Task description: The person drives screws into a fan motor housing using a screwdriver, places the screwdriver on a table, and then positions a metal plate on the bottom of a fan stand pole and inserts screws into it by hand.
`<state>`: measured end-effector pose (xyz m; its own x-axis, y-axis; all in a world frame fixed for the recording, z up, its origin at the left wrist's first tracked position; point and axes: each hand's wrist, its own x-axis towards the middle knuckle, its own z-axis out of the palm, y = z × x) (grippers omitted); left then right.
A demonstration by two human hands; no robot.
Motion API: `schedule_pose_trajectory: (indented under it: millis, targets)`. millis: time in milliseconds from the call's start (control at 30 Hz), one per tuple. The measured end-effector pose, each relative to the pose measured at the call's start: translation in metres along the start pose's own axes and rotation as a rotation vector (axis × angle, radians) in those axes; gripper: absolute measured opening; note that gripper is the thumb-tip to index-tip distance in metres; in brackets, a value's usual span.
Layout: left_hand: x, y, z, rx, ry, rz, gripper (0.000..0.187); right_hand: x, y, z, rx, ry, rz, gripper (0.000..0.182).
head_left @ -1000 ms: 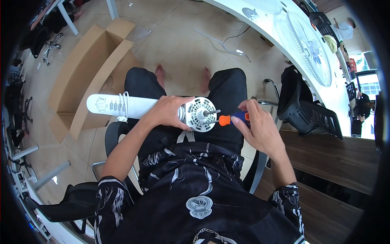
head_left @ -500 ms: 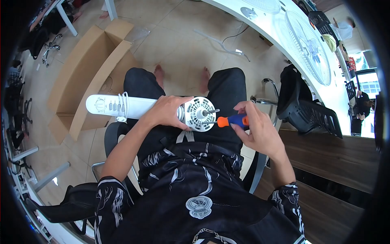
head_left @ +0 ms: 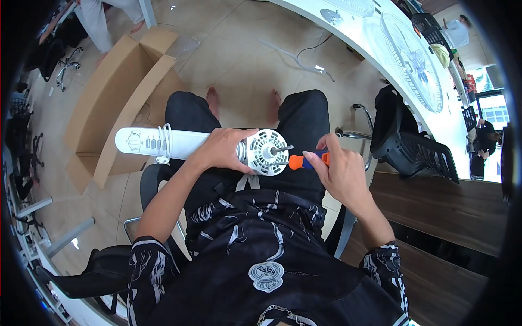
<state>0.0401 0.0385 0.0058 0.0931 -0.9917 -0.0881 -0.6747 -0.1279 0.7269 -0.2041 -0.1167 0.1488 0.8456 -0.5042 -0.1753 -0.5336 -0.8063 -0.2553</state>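
Note:
A white electric fan body [head_left: 187, 142] lies across my thighs, its control column with grey buttons pointing left and its round slotted motor housing [head_left: 260, 153] at the right end. A metal shaft sticks out of the housing's centre. My left hand [head_left: 222, 149] is wrapped round the neck beside the housing. In my right hand [head_left: 342, 173] is an orange and blue screwdriver [head_left: 298, 162], gripped by its handle. The screwdriver's shank reaches the lower part of the housing face; its tip is too small to make out. A bundled cord [head_left: 165, 144] loops round the column.
An open cardboard box [head_left: 117, 98] stands on the floor to the left. At the upper right, a white table [head_left: 375, 51] bears fan grilles [head_left: 411, 62]. A black chair [head_left: 408, 136] stands beside it. A strip and wire [head_left: 296, 58] lie on the floor ahead. Another person's legs [head_left: 98, 24] show at top left.
My right hand has turned and shifted its fingers on the screwdriver handle. The fan body and my left hand stay put. Another person's legs have come into view behind the box.

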Motion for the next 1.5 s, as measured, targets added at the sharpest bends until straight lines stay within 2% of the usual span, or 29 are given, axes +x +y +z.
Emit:
schedule_pose_trajectory:
  millis: [33,100,133,200,233,300,333,400,433,500,600,633,700,833,900,1033,1100,1233,1300,1333,1400,1433,1467,1500]
  targets:
    - [0.001,-0.001,0.0,0.001,0.003,-0.002,0.102,0.001,0.001,-0.002,-0.001,0.001,-0.003,0.042]
    - [-0.001,-0.002,0.002,0.004,0.037,0.035,0.102,-0.001,0.004,-0.005,0.161,0.121,-0.21,0.042]
    - [0.0,-0.001,0.001,0.003,0.037,0.038,0.102,0.0,0.007,-0.006,0.159,0.123,-0.208,0.042]
    - [0.0,0.002,-0.001,-0.015,0.006,-0.002,0.102,0.003,0.012,-0.007,0.251,0.167,-0.444,0.043]
    - [0.0,0.0,0.0,-0.015,0.008,-0.004,0.102,0.002,0.011,-0.007,0.251,0.166,-0.446,0.043]
    - [0.0,-0.004,0.004,0.001,0.045,0.043,0.102,0.0,0.009,-0.006,0.183,0.034,-0.182,0.041]
    - [-0.001,-0.004,0.004,0.0,0.043,0.043,0.102,-0.001,0.006,-0.005,0.183,0.033,-0.181,0.041]
    - [-0.001,-0.003,0.003,0.001,0.037,0.031,0.102,0.001,0.001,-0.004,0.032,-0.067,0.008,0.041]
    - [-0.001,-0.004,0.003,0.001,0.038,0.028,0.102,0.002,0.002,-0.004,0.033,-0.069,0.005,0.041]
    - [0.0,-0.002,0.002,0.002,0.034,0.034,0.102,0.0,0.006,-0.004,0.237,0.198,-0.305,0.038]
    - [0.0,0.005,-0.004,-0.011,-0.001,0.0,0.103,0.0,0.007,-0.003,0.262,0.127,-0.378,0.037]
    - [-0.001,0.004,-0.004,-0.01,0.002,-0.003,0.103,0.001,0.005,-0.001,0.262,0.126,-0.383,0.037]
    - [-0.001,0.0,0.0,-0.017,0.023,0.026,0.103,0.0,-0.001,0.003,0.107,-0.006,0.009,0.036]
    - [-0.002,-0.002,0.002,-0.004,0.055,0.057,0.103,0.001,0.001,-0.006,0.08,0.014,-0.061,0.036]
    - [0.0,0.001,-0.002,-0.011,0.016,0.015,0.102,0.003,0.007,-0.007,0.209,0.247,-0.417,0.035]
    - [-0.001,-0.004,0.002,0.001,0.051,0.04,0.102,0.003,0.005,-0.002,0.3,0.131,-0.356,0.037]
    - [0.0,-0.003,0.002,-0.005,0.021,0.023,0.102,0.003,-0.002,-0.002,0.068,-0.009,-0.019,0.039]
    - [-0.001,-0.004,0.003,0.011,0.053,0.049,0.1,0.003,0.001,-0.009,0.067,-0.011,-0.054,0.042]
    - [-0.001,-0.004,0.003,0.005,0.055,0.05,0.1,0.005,0.006,-0.012,0.199,0.108,-0.373,0.04]
    - [0.0,-0.004,0.004,0.006,0.061,0.041,0.1,0.004,0.006,-0.014,0.2,0.104,-0.383,0.04]
    - [-0.001,-0.002,0.0,-0.008,0.007,0.046,0.1,0.0,-0.005,-0.014,0.234,0.08,-0.24,0.037]
    - [-0.003,-0.002,-0.001,-0.016,-0.016,0.053,0.099,0.0,-0.003,-0.01,0.244,0.135,-0.26,0.036]
    - [-0.003,-0.003,0.001,-0.023,-0.028,0.041,0.099,-0.002,-0.011,-0.015,0.25,0.101,-0.157,0.034]
    - [-0.004,-0.011,0.008,-0.02,0.02,0.101,0.097,-0.001,-0.008,-0.009,0.238,0.158,-0.198,0.032]
